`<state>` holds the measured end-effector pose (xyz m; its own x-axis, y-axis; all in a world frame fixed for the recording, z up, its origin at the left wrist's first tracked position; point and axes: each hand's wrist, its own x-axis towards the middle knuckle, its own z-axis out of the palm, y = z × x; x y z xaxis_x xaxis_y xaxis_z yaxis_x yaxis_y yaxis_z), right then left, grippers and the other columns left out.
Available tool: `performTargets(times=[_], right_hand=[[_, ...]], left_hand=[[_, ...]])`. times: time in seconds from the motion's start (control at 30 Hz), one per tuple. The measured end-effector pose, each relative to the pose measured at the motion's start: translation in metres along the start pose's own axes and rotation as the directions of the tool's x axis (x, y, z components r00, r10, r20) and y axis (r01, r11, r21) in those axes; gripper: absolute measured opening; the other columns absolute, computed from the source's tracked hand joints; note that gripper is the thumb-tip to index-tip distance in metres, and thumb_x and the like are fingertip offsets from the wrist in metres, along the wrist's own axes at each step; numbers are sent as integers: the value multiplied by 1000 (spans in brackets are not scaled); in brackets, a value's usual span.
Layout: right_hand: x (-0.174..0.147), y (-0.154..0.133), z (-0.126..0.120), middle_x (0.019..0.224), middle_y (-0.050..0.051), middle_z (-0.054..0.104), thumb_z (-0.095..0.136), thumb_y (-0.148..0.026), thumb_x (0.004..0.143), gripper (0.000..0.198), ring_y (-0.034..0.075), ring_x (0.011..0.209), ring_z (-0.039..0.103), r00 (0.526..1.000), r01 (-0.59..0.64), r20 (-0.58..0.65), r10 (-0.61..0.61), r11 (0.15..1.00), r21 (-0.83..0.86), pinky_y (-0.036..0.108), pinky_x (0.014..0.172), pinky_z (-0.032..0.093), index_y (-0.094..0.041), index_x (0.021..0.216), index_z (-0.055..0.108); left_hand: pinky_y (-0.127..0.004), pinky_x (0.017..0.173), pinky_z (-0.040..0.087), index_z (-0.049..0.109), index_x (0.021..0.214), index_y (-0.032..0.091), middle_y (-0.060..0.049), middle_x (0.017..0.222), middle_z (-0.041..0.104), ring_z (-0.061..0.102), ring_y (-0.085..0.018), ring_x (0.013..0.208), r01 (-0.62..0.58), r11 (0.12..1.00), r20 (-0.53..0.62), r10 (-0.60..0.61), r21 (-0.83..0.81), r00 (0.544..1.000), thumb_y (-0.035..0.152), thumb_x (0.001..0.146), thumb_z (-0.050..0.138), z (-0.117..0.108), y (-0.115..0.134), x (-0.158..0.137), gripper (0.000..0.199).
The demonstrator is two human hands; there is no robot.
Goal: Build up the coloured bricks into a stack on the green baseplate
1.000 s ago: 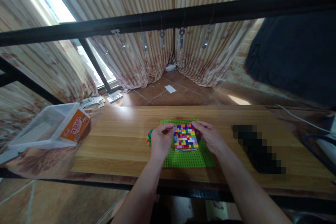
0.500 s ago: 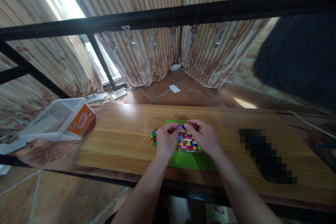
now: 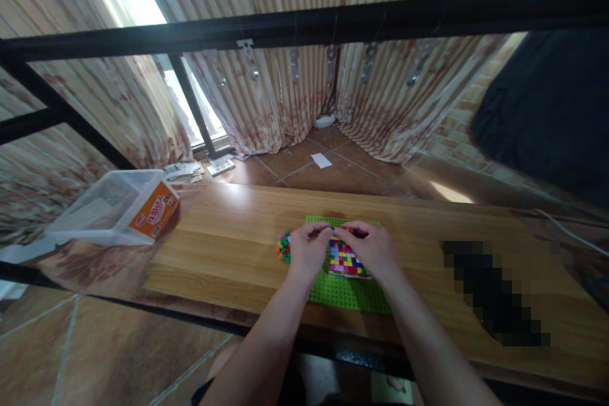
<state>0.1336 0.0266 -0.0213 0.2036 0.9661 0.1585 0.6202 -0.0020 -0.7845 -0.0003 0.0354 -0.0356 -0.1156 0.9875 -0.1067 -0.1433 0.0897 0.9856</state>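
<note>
A structure of many-coloured building bricks [image 3: 348,261] stands on a green studded baseplate [image 3: 349,298] on the wooden tabletop. My left hand [image 3: 308,250] is at the structure's far left edge, thumb and forefinger pinched together. My right hand [image 3: 378,250] reaches over the right and far side, its thumb and forefinger closed near the left fingertips. Both sets of fingertips nearly meet above the far edge. Whatever is between them is too small or hidden to make out. Left of my left hand lies a pile of loose small bricks [image 3: 284,247], partly covered by the hand.
A clear plastic bin [image 3: 102,216] with an orange label stands beyond the tabletop's left end. A dark pixelated shape [image 3: 495,295] lies on the right of the wooden tabletop [image 3: 214,247]. A black metal bar [image 3: 285,28] with hanging clips crosses ahead, before the curtains.
The view has shifted slightly, so everything sits a little further right. My fingertips have drawn closer together over the structure's far edge; the bricks and baseplate stay in place.
</note>
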Motion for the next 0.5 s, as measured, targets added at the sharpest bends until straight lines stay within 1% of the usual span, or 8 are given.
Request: performTargets(times=[0.1,0.2,0.43,0.5], right_hand=[[-1,-2,-1,80,6,76,65,-52,73,33,24,76,69,1000,-20,5,20,1000,-6,35,72,50,-22,81,77],[-1,-2,0,80,6,76,66,-52,72,33,24,76,69,1000,-28,4,28,1000,1,35,70,50,-22,80,77],[0,3,4,77,5,75,67,-53,72,32,23,72,68,1000,-1,6,0,998,62,34,66,49,-23,76,76],[-1,6,5,78,5,75,67,-54,72,33,23,73,68,1000,13,6,-14,996,83,35,67,50,-23,77,76]], left_hand=[[-23,66,49,73,75,16,-1,71,71,61,-11,64,13,1000,7,-13,1,1000,21,67,69,1,0,1,10],[-23,67,50,73,74,16,-2,73,72,62,-12,66,-1,1000,3,1,29,1000,21,67,68,0,1,0,10],[-25,66,51,74,75,17,-2,72,73,64,-14,66,-27,995,-11,28,92,1000,20,70,66,1,1,-2,11],[-25,66,52,74,75,17,-2,73,73,64,-14,67,-38,993,-8,39,115,999,21,70,65,3,0,-2,11]])
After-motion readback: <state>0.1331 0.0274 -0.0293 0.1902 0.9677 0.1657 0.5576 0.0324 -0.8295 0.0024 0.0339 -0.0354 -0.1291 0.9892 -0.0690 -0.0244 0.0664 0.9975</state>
